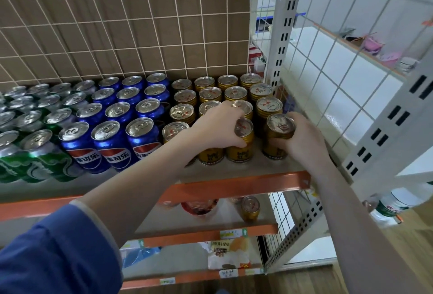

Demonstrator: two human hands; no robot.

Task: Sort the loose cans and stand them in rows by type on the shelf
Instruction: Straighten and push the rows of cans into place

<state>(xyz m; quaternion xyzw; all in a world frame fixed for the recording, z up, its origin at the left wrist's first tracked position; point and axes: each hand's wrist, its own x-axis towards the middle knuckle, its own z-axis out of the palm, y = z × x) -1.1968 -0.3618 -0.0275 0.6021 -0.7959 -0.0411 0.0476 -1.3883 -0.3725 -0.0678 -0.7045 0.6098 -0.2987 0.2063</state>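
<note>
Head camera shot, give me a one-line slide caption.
Both hands grip gold cans, left hand on one, right hand on another, at the front of the shelf beside blue Pepsi cans.

Your left hand grips a gold can in the front row of the shelf, while your right hand holds another gold can just beside it, at the shelf's right end. To the left stand rows of blue cans and then green cans, all upright. On the shelf below, a lone gold can stands beside a red bowl.
</note>
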